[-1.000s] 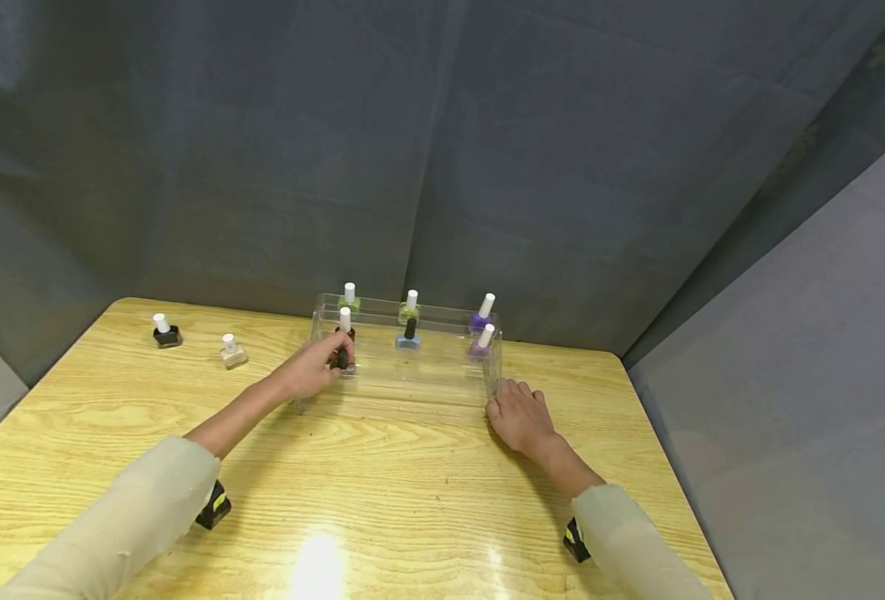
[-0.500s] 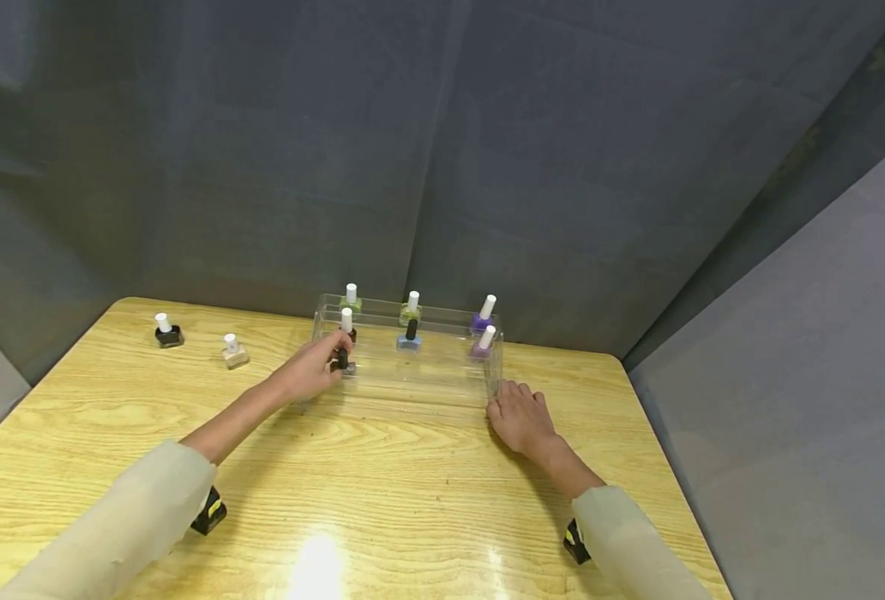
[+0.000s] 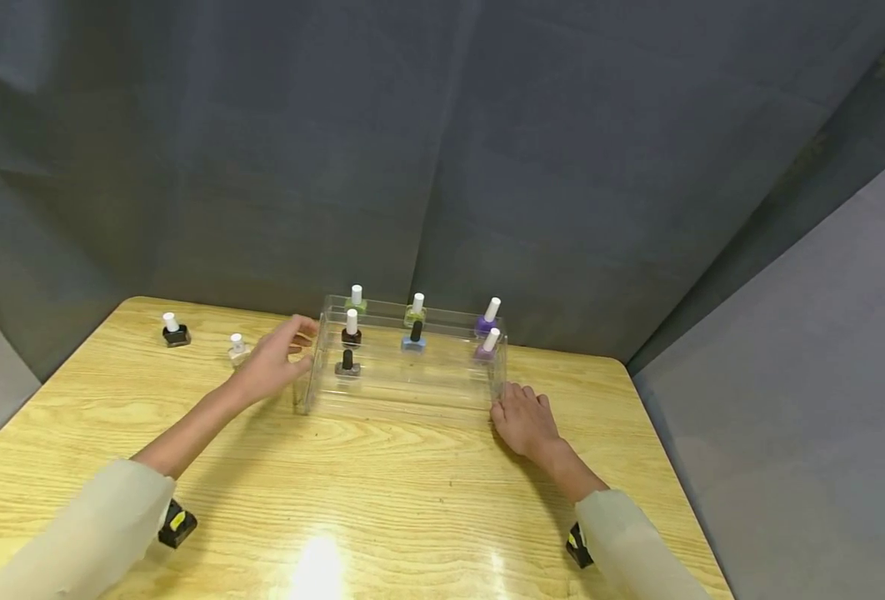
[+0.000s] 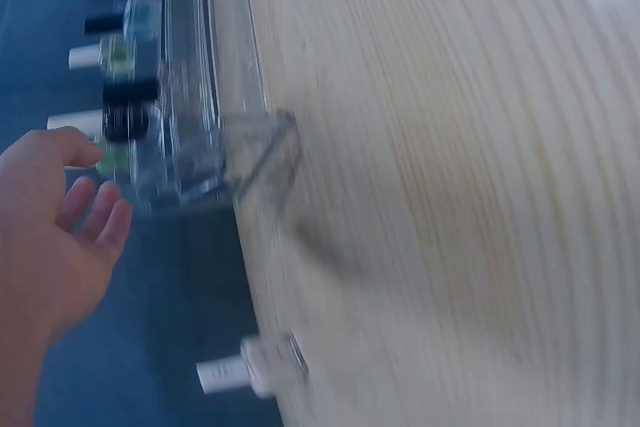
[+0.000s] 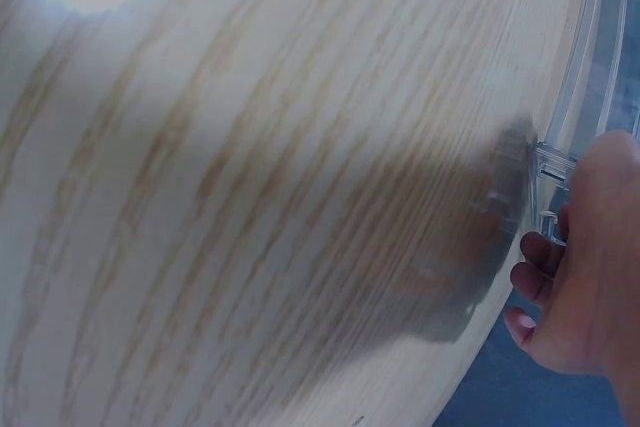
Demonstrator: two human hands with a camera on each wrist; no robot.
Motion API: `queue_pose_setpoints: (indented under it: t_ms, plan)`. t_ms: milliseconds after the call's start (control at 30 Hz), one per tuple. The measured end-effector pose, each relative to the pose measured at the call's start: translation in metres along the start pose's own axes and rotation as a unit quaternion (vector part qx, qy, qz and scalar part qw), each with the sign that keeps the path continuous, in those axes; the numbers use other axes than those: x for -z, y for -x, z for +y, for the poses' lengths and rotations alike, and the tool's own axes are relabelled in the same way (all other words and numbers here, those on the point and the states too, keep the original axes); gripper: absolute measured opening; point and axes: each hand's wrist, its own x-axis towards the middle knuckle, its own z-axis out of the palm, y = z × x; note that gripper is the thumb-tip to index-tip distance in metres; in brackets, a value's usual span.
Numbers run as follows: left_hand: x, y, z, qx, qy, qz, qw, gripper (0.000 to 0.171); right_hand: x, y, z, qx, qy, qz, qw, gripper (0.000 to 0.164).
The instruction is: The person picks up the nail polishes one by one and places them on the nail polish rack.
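Observation:
A clear tiered rack (image 3: pixel 412 392) holds several nail polish bottles. A black-capped dark bottle (image 3: pixel 347 367) stands at the left of its lowest filled tier. Above it are a white-capped dark bottle (image 3: pixel 351 336), a black-capped blue bottle (image 3: pixel 413 342) and a lilac bottle (image 3: pixel 485 351). Two green bottles, one of them (image 3: pixel 415 316) central, and a purple bottle (image 3: pixel 486 324) fill the back tier. My left hand (image 3: pixel 272 360), fingers loosely bent and holding nothing, is just left of the rack. My right hand (image 3: pixel 525 422) grips the rack's right end; its thumb is partly hidden in the right wrist view.
On the wooden table (image 3: pixel 412 508), left of the rack, are a white-capped black bottle (image 3: pixel 176 336) and a white-capped pale bottle (image 3: pixel 237 354), partly behind my left hand. A dark curtain (image 3: pixel 412 150) hangs behind the table's back edge.
My left hand has let go of the black-capped dark bottle, which now stands in the rack, and has moved left off it. The right hand keeps its place at the rack's right end.

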Motion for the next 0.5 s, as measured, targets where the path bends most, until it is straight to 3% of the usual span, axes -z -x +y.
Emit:
queue_pose_setpoints:
  t_ms: [267,500]
  plan:
    - [0.039,0.026,-0.031,0.038,0.016,0.129,0.9908,0.039,-0.002,0.000,0.000,0.006,0.007,0.012,1.000,0.022]
    - [0.053,0.039,-0.052,0.101,0.030,0.171,0.9796,0.046,-0.003,-0.001,0.001,0.007,0.018,0.029,0.999,0.022]
